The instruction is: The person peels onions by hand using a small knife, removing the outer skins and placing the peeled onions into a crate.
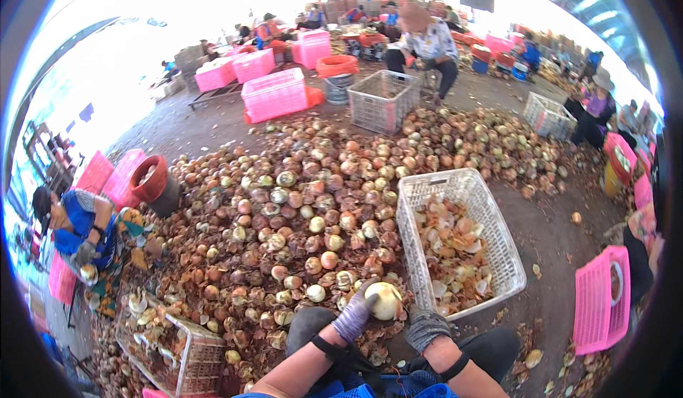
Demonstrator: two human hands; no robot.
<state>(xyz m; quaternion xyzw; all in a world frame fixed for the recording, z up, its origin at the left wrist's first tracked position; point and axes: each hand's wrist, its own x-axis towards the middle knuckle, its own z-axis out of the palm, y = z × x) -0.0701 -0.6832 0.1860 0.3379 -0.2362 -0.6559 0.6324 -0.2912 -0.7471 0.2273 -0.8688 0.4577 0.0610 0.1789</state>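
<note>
My left hand (356,312), in a purple-grey knit glove, grips a large pale onion (385,301) whose surface looks mostly peeled. Close to the onion's right side is my right hand (427,329), in a dark grey knit glove with its fingers curled; whether something small sits in its grasp cannot be made out. Beyond both hands spreads a broad heap of onions (299,206), many with brown skins and loose husks among them. A whitish plastic crate (512,286) stands just right of the heap, holding onion skins (453,254).
A tilted crate (200,358) with skins lies at lower left. A seated person (80,227) holds an onion at left, near a dark bucket (166,198). Another person (429,40) sits beyond a grey crate (376,110). Pink crates (275,96) stand behind; one (600,302) is at right.
</note>
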